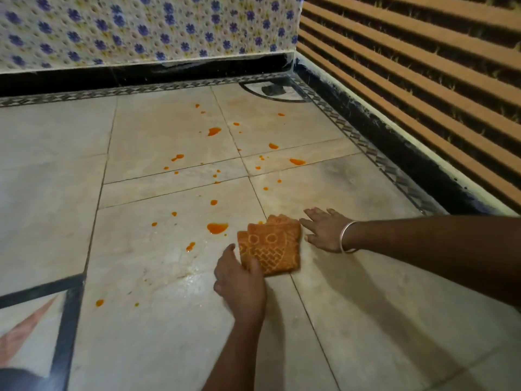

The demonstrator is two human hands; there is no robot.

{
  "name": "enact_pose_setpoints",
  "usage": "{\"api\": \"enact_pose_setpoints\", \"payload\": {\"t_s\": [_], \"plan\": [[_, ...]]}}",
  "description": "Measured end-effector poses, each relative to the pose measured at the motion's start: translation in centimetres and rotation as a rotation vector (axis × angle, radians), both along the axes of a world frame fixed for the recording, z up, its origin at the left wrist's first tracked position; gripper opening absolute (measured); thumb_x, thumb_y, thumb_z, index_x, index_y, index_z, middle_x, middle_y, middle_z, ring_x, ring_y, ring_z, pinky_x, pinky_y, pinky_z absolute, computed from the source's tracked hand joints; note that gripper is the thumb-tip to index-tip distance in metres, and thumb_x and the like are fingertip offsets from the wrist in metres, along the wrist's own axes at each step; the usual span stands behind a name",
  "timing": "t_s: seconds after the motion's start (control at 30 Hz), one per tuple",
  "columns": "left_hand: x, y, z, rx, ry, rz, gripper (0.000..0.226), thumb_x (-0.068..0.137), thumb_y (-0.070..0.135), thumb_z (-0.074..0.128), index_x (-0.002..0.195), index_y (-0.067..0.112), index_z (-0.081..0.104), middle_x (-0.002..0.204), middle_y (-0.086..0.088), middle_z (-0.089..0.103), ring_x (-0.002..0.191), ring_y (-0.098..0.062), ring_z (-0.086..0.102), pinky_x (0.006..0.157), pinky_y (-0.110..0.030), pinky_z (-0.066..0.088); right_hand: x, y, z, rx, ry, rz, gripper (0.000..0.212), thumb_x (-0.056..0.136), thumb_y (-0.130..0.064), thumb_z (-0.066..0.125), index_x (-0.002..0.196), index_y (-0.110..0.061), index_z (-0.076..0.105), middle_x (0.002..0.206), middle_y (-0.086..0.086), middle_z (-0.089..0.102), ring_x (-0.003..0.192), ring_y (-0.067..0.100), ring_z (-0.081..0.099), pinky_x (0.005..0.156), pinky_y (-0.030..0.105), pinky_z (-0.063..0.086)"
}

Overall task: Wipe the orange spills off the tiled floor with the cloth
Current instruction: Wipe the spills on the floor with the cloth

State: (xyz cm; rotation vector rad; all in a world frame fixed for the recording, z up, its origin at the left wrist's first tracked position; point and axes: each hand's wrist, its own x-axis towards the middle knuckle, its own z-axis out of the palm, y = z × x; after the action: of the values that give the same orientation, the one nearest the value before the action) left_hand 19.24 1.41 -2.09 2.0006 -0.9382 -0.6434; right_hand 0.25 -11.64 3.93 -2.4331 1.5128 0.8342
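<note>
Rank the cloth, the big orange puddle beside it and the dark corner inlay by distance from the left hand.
1. cloth: held by the left hand.
2. big orange puddle: just left of the cloth.
3. dark corner inlay: farthest, in the far corner.

floral wall [141, 29], slatted wood panel [423, 52], blk skirting [84, 80]

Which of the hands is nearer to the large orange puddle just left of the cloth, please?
Left. The left hand holds the cloth at its near-left corner, just right of the puddle; the right hand lies spread past its right edge.
</note>
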Motion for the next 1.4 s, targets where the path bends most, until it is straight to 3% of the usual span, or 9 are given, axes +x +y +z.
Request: {"api": "enact_pose_setpoints", "payload": {"t_s": [0.13, 0.27, 0.4, 0.6, 0.83, 1.0, 1.1, 1.23, 1.4], "plan": [[-1.8, -1.5, -0.4, 0.011, -0.319, -0.526, 0.059, 0.107, 0.046, 0.033, 0.163, 0.029, 0.024, 0.173, -0.003, 0.017, 0.16, -0.021, 0.009, 0.128, -0.049, 0.008, -0.3, -1.1, -1.2, -0.026, 0.016, 0.05, 0.064, 0.105, -0.044, 0.026, 0.16, -0.017, 0.005, 0.167, 0.01, -0.007, 0.154, 0.027, -0.005, 0.123, 0.047, 0.006], [-1.3, -3.9, -1.1, 0.098, -0.552, -0.767, 0.07, 0.1, 0.064, -0.005, 0.165, 0.036, -0.002, 0.173, 0.003, -0.015, 0.157, -0.019, -0.024, 0.127, -0.049, -0.013, -1.2, -1.1, -3.4, -0.058, -0.027, 0.051, 0.065, 0.105, -0.044, 0.023, 0.159, -0.017, 0.0, 0.167, 0.009, -0.012, 0.154, 0.024, -0.009, 0.124, 0.045, 0.004], [-1.5, -7.1, -3.8, 0.172, -0.779, -0.966, 0.065, 0.105, 0.062, 0.005, 0.163, 0.037, -0.013, 0.168, 0.003, -0.029, 0.155, -0.021, -0.03, 0.124, -0.055, -0.02, -2.7, -0.8, -6.9, -0.024, -0.202, -0.047, 0.066, 0.104, -0.051, 0.017, 0.159, -0.023, -0.008, 0.166, 0.002, -0.018, 0.153, 0.018, -0.015, 0.124, 0.045, 0.0], [0.6, -13.3, -5.3, 0.129, -0.866, -0.904, 0.071, 0.099, 0.061, 0.002, 0.165, 0.036, -0.001, 0.174, 0.0, -0.007, 0.16, -0.021, -0.011, 0.127, -0.055, -0.007, -4.0, 0.0, -10.9, -0.132, -0.34, -0.048, 0.078, 0.09, -0.068, -0.004, 0.157, -0.03, -0.014, 0.165, -0.003, -0.02, 0.152, 0.015, -0.018, 0.124, 0.046, -0.002], [1.1, -4.5, -5.7, 0.217, -0.768, -0.645, 0.067, 0.106, 0.057, 0.009, 0.166, 0.029, -0.006, 0.174, -0.004, -0.014, 0.159, -0.023, -0.018, 0.127, -0.058, -0.001, -4.3, 0.9, -12.5, -0.303, -0.418, -0.029, 0.068, 0.101, -0.054, 0.015, 0.16, -0.023, 0.001, 0.168, 0.002, -0.001, 0.154, 0.019, 0.0, 0.124, 0.049, 0.007], [-4.3, -2.5, -5.4, 0.191, -0.725, -0.795, 0.073, 0.104, 0.067, 0.01, 0.164, 0.031, -0.011, 0.172, -0.003, -0.023, 0.157, -0.023, -0.026, 0.126, -0.055, -0.012, -4.4, 0.9, -12.9, -0.35, -0.408, -0.025, 0.067, 0.101, -0.052, 0.016, 0.16, -0.021, 0.008, 0.168, 0.004, 0.005, 0.154, 0.02, 0.005, 0.123, 0.051, 0.013], [-2.9, -7.4, -5.6, 0.13, -0.812, -0.85, 0.074, 0.102, 0.068, 0.009, 0.166, 0.032, -0.003, 0.174, -0.002, -0.013, 0.16, -0.022, -0.017, 0.127, -0.056, -0.001, -4.3, 0.6, -12.9, -0.34, -0.389, -0.022, 0.067, 0.101, -0.052, 0.014, 0.16, -0.021, 0.01, 0.168, 0.005, 0.007, 0.154, 0.021, 0.007, 0.122, 0.051, 0.013], [1.9, -8.8, -6.3, 0.196, -0.808, -0.696, 0.069, 0.106, 0.064, 0.012, 0.166, 0.033, -0.002, 0.174, 0.0, -0.011, 0.16, -0.019, -0.016, 0.128, -0.054, -0.002, -4.3, 0.7, -12.7, -0.313, -0.367, -0.018, 0.068, 0.101, -0.054, 0.013, 0.16, -0.022, 0.007, 0.168, 0.004, 0.005, 0.154, 0.02, 0.005, 0.123, 0.05, 0.011], [0.1, 0.6, -5.6, 0.279, -0.765, -0.62, 0.073, 0.106, 0.063, 0.014, 0.165, 0.027, -0.01, 0.172, -0.005, -0.02, 0.158, -0.024, -0.022, 0.127, -0.056, -0.007, -4.6, 0.8, -12.7, -0.319, -0.369, -0.025, 0.068, 0.101, -0.054, 0.013, 0.16, -0.021, 0.007, 0.168, 0.004, 0.005, 0.154, 0.021, 0.005, 0.123, 0.05, 0.011]]}}
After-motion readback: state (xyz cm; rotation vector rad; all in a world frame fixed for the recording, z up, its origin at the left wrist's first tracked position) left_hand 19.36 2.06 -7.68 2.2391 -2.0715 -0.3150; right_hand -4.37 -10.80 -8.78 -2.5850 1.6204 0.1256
